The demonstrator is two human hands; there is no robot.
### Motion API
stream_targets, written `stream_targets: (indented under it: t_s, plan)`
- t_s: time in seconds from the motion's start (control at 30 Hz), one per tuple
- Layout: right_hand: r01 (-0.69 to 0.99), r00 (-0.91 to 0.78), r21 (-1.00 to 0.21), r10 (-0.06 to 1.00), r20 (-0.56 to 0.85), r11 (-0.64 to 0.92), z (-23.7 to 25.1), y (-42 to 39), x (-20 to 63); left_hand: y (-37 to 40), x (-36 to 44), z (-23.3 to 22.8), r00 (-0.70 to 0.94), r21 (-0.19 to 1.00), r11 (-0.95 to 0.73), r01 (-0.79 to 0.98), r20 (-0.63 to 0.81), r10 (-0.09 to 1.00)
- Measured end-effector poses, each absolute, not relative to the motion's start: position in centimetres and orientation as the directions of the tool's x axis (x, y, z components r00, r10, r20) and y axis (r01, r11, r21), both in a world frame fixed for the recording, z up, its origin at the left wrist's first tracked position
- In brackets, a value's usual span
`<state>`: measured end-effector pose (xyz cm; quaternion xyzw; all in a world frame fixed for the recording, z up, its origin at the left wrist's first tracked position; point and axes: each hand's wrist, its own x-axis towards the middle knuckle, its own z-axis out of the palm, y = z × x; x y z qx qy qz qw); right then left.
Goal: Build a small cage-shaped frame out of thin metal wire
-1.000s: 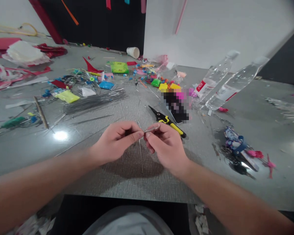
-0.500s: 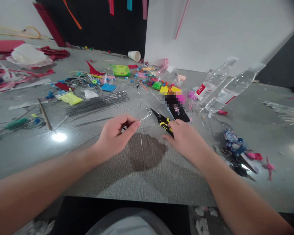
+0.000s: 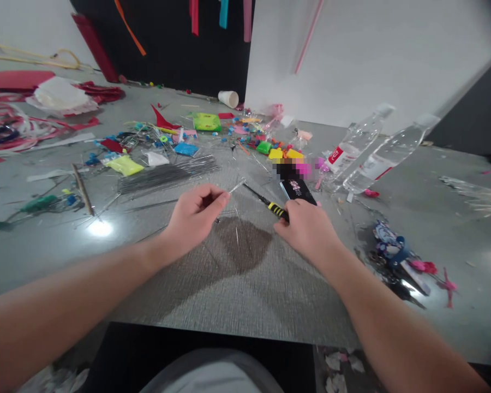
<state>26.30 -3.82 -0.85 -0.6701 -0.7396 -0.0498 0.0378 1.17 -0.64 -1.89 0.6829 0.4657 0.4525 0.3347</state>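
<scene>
Left hand (image 3: 193,217), fingertips together, pinches thin silver metal wire (image 3: 237,186); right hand (image 3: 309,224) clasps yellow-and-black metal pliers (image 3: 276,209). Off-centre tip contact could twist wire loose.

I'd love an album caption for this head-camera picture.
Left hand pinching a thin wire, right hand gripping yellow-and-black pliers, above a cluttered grey table.

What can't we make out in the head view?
Head view only:
Handle ends of pliers: hidden by right hand.
Gripped end of wire: hidden in left hand.
Whether wire and pliers touch: too small, blurred.
Far end of black object: pixelated.
Small print on bottle labels: blurred.
</scene>
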Motion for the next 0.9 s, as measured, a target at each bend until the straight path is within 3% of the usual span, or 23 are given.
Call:
stream_targets:
  t_s: [0.17,0.3,0.43,0.57,0.67,0.9]
  plan:
    - [0.969,-0.098,-0.214,0.988,0.123,0.122,-1.0,-4.0,25.9,-0.4,1.1,-2.0,0.142,0.889,-0.305,0.342,0.272,0.952]
    - [0.873,0.026,-0.488,0.996,0.082,0.017,-1.3,-3.8,25.8,-0.4,1.1,-2.0,0.141,0.896,-0.29,0.337,0.256,0.956]
    - [0.715,0.107,-0.698,0.993,0.043,-0.047,-1.8,-3.4,25.9,-0.5,1.0,-1.7,0.139,0.902,-0.285,0.325,0.252,0.958]
    - [0.446,0.1,-0.89,0.994,-0.05,-0.09,-2.3,-3.0,26.0,-0.7,0.9,-1.6,0.135,0.896,-0.285,0.342,0.253,0.958]
    - [0.308,0.07,-0.944,0.992,-0.101,-0.118,-2.0,-3.0,25.9,-0.7,0.9,-1.6,0.138,0.898,-0.292,0.328,0.26,0.956]
    - [0.359,0.126,-0.931,0.992,-0.024,-0.068,-2.0,-2.9,26.2,-0.5,0.8,-1.8,0.148,0.892,-0.34,0.297,0.309,0.94]
